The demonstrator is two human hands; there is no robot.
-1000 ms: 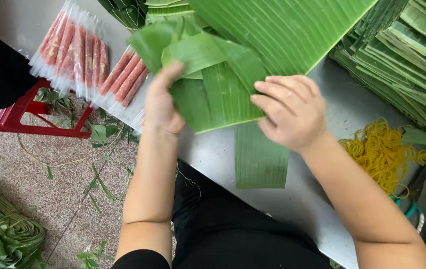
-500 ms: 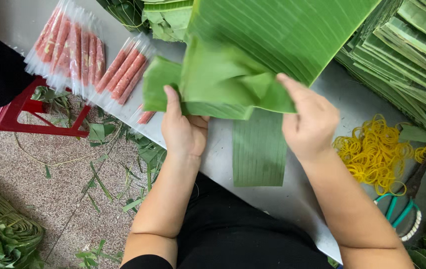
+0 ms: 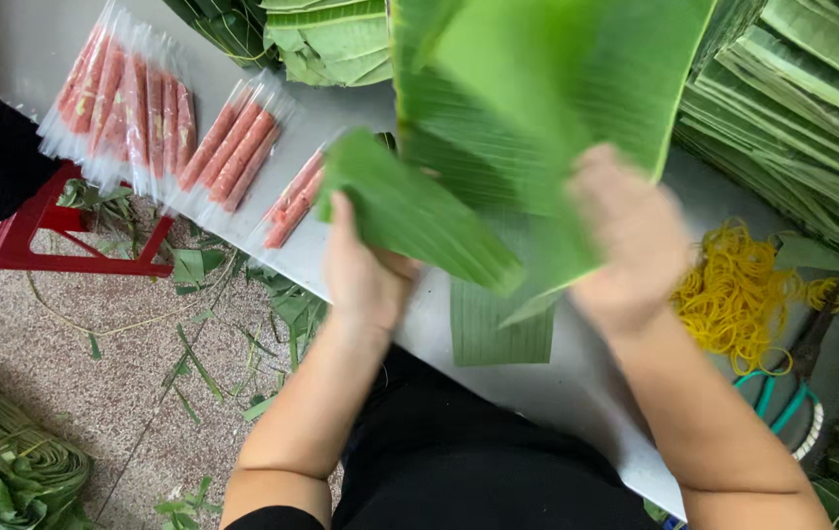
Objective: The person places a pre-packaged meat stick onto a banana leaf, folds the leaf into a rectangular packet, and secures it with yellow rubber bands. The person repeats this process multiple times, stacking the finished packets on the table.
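Clutching a folded green leaf point(image 3: 419, 221), both hands' grips closed, above grey table point(image 3: 557, 393), speckled floor point(image 3: 96, 393) beside.

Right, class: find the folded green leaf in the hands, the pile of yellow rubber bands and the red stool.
folded green leaf point(image 3: 419, 211): head view, on its flat middle.
yellow rubber bands point(image 3: 734, 290): head view, on the centre of the pile.
red stool point(image 3: 47, 221): head view, on its top frame.

bright even daylight | soft shadows | right hand point(image 3: 630, 240) motion-blurred
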